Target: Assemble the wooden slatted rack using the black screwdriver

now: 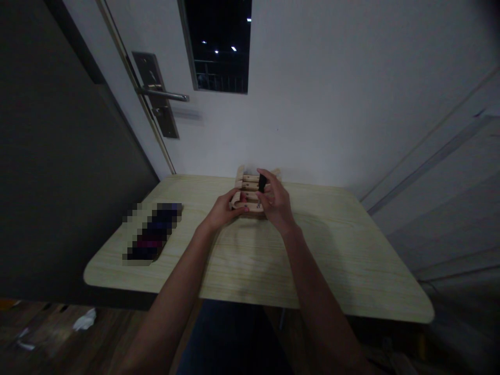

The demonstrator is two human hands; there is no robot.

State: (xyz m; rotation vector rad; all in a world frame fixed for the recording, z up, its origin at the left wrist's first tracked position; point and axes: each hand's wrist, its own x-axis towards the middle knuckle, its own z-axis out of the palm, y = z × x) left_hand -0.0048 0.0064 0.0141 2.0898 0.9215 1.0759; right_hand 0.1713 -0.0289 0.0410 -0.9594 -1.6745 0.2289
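Note:
A small wooden slatted rack (250,183) stands on the pale wooden table (336,260) near its far edge. My left hand (222,210) grips the rack's near left end, fingers curled around it. My right hand (275,203) is closed around a small black tool (262,182) whose tip points down at the rack's slats. Something small and metallic shows below the tool; I cannot make out what it is.
A dark flat object, pixelated, (153,232) lies on the table's left side. Behind the table is a white door with a metal lever handle (162,94) and a dark window (219,46). Crumpled paper (85,320) lies on the floor at lower left.

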